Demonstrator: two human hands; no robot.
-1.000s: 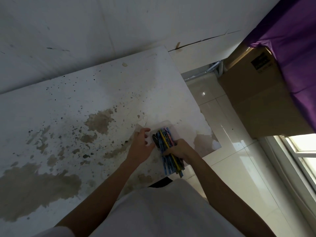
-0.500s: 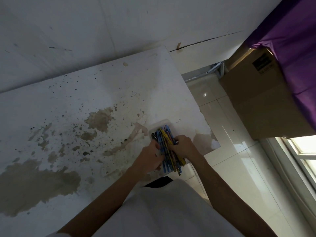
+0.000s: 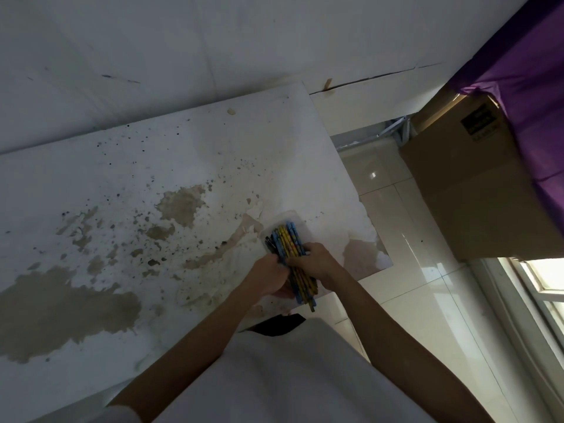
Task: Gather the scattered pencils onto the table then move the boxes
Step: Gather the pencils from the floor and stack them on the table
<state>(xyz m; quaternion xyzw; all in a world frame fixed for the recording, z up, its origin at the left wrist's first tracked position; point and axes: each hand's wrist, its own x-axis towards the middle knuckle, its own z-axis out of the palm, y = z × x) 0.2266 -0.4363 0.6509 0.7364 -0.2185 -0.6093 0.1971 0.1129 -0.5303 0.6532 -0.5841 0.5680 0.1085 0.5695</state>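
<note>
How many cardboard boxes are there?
1. The cardboard box stands on the floor right of the table, partly under purple cloth; others may be hidden.

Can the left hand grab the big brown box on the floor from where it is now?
Probably not. The left hand is at the pencils on the table, and the cardboard box sits on the floor across a gap of tiles. The person would likely have to step over.

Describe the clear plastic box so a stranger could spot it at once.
Find the stained white table and follow it to its near right corner. There both hands, left hand and right hand, grip a bundle of blue and yellow pencils. The clear plastic box lies under them, the table's only container.
</note>
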